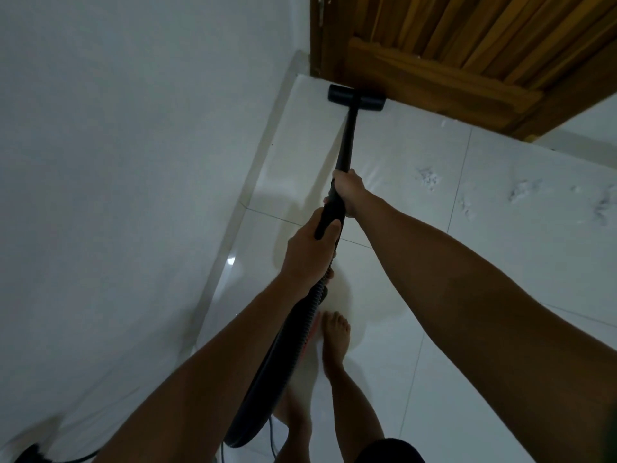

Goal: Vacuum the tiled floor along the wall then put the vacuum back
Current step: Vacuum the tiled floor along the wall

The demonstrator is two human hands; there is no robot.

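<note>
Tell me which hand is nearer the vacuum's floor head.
Right. The right hand grips the wand higher up, closer to the floor head at the door's foot. The left hand holds the handle behind it, farther back toward the hose.

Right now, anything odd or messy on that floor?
Yes. Grey smudges mark the glossy white floor tiles right of the black vacuum wand, with more toward the right edge; they look like dirt or scuffs. White flecks lie by the wooden door. Nothing looks broken.
</note>
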